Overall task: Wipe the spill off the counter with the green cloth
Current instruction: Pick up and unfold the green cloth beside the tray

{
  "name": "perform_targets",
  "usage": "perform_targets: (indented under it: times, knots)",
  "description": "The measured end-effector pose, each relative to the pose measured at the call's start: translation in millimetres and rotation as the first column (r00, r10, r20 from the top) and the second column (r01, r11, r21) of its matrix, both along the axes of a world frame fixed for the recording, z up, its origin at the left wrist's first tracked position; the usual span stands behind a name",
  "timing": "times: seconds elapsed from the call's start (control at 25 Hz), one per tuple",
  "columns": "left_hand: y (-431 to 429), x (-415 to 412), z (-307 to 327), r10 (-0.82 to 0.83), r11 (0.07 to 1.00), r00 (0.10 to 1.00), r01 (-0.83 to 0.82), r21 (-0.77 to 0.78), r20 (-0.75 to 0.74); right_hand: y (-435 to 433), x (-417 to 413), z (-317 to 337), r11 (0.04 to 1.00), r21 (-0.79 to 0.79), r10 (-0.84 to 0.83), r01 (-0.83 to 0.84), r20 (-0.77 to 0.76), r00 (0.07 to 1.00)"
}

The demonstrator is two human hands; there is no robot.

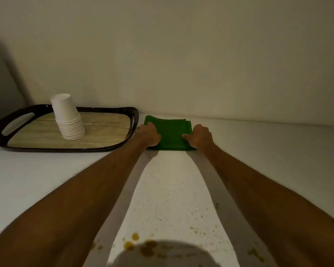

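A folded green cloth (pixel 171 134) lies flat on the white counter (pixel 46 170) close to the back wall. My left hand (pixel 149 134) rests on the cloth's left edge with fingers curled over it. My right hand (pixel 199 136) presses on its right edge, thumb on top of the fabric. Both arms stretch far forward. The spill (pixel 141 245) is a scatter of brownish-yellow drops and small puddles on the counter near the front edge, between and under my forearms; part of it lies in shadow.
A dark-rimmed tray (pixel 69 149) with a wood-look base sits left of the cloth, its right rim almost touching my left hand. A stack of white paper cups (pixel 68 117) stands upside down on it. A plain wall rises right behind.
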State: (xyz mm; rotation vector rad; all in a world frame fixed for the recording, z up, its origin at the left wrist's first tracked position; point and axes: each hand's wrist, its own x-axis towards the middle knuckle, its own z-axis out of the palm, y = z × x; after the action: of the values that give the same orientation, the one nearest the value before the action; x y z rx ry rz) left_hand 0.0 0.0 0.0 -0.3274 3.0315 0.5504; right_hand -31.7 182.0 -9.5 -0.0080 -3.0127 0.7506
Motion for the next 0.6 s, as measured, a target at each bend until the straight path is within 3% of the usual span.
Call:
perform_targets:
  times: [0.2,0.44,0.6]
  knots:
    - [1.4,-12.7,-3.5,-0.02,0.998,0.999,0.018,-0.067,-0.028,-15.4,-12.3,-3.1,0.991,-0.071,-0.109,0.113,0.054,0.993]
    - [-16.7,-6.8,10.5,0.072,0.934,0.996,-0.051,0.353,-0.045,-12.4,-3.9,7.0,0.985,-0.164,-0.04,0.043,0.018,0.999]
    - [-23.3,24.2,24.0,0.036,0.907,0.998,-0.013,0.422,-0.047,-6.6,22.5,17.7,0.949,-0.31,0.072,-0.059,0.028,0.997]
